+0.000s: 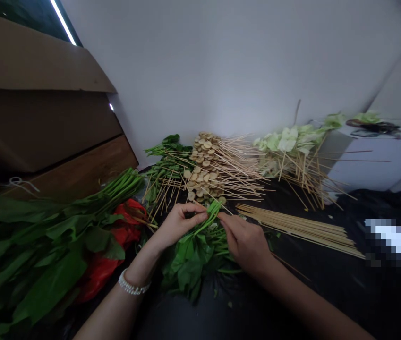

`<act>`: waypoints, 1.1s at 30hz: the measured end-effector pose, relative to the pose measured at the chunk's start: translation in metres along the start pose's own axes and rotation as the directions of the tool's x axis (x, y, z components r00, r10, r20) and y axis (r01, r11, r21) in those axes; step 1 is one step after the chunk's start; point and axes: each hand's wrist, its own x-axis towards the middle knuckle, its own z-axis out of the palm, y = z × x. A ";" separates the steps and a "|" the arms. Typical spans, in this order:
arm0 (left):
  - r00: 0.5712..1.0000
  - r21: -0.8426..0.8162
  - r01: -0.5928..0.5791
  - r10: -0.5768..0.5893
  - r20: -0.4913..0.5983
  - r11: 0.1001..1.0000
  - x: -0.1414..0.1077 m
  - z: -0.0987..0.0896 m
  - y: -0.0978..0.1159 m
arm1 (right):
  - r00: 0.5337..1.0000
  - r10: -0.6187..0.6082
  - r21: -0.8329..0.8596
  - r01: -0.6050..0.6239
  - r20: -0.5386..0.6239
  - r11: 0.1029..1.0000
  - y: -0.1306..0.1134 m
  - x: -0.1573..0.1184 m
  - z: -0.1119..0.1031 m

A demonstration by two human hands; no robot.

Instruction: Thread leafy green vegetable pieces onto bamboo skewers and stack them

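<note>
Between thumb and fingers, my left hand point(182, 221) pinches a small bunch of leafy greens point(210, 218), its bright stems folded at the top and its leaves hanging below. My right hand point(248, 238) meets the stems from the right, its fingers closed around a thin bamboo skewer point(290, 267) whose tail shows below the wrist; most of its length is hidden by the hand. More loose green stems point(221, 241) lie beneath both hands. Just beyond them are stacked skewers of round pale slices point(205, 165).
Bare bamboo skewers point(302, 229) lie in a bundle at right. Skewered pale-green leaves point(288, 141) and skewered dark greens point(166, 165) are piled near the wall. Large leafy greens point(55, 250) rest on a red plastic bag point(127, 222) at left, below a cardboard box point(44, 118).
</note>
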 end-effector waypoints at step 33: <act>0.992 0.515 -0.128 0.112 0.062 0.847 0.014 -0.012 -0.057 | 0.968 -0.143 0.124 0.171 -0.208 0.977 -0.006 0.008 -0.029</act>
